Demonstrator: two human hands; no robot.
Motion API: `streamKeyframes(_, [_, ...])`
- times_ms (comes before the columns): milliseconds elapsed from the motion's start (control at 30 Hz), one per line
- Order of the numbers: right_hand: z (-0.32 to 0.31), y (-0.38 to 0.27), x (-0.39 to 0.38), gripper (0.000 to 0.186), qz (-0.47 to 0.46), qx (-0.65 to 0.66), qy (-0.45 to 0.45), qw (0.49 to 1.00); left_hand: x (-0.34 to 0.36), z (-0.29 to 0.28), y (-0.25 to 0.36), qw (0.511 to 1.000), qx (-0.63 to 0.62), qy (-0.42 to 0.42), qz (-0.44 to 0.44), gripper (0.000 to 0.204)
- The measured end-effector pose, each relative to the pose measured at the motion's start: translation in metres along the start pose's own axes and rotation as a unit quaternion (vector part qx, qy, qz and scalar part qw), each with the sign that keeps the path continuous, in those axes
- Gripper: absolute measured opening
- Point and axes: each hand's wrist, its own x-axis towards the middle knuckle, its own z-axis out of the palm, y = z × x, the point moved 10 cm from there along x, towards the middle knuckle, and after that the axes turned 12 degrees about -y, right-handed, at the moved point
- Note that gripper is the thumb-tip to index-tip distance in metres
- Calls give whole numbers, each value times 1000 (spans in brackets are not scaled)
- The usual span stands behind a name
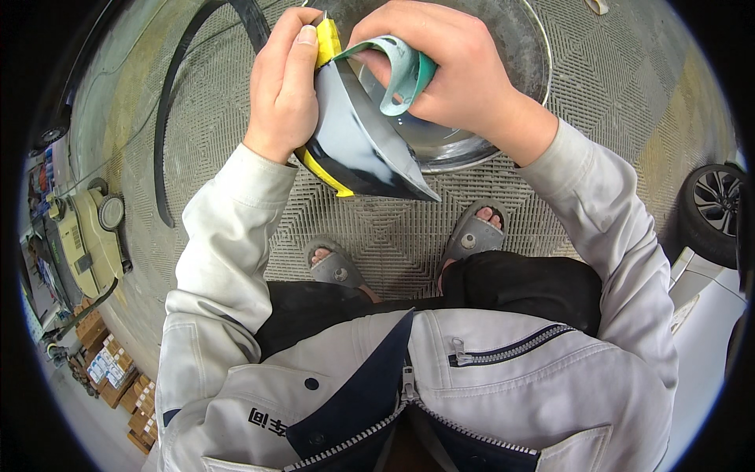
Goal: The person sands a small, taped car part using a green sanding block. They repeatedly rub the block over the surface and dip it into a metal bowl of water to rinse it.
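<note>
My left hand (285, 90) grips a curved, pointed panel (358, 130) by its upper left edge. The panel is grey with glossy black patches, and its sharp tip points down and to the right. Yellow masking tape (327, 44) lines its edge, partly under my fingers. In my right hand (456, 67) is a bent sheet of green sandpaper (403, 75) with punched holes, its edge at the upper part of the panel. Several right fingertips are hidden behind the sheet. Below the panel and right hand stands a round metal basin (548, 71).
Ridged grating (605, 149) covers the floor under my sandals (474, 232). A long black strip (163, 134) curves at the left. Farther left stand a yellowish wheeled machine (82, 236) and cardboard boxes (110, 370). A car wheel (712, 206) is at the right.
</note>
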Motion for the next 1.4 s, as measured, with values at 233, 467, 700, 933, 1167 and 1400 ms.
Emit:
streamKeyframes(233, [-3,-6,1,29,-29,-5,21,999,-1,2,-2,1000,-3,1,-11,36])
streamKeyframes(467, [-5,-1,2,32,4,27,37,999,1,1,4,999,49,-11,15,37])
streamKeyframes(700, [-4,-4,0,31,-3,5,26,1000,0,5,5,999,25,-6,-25,36])
streamKeyframes(933, [1,8,-4,30,49,30,-2,998,0,6,6,999,6,2,-31,34])
streamKeyframes(1167, [1,9,-5,28,60,33,-6,998,1,6,5,1000,11,4,-29,34])
streamKeyframes(1400, [3,15,-5,27,82,21,-25,996,2,6,5,999,11,3,-32,34])
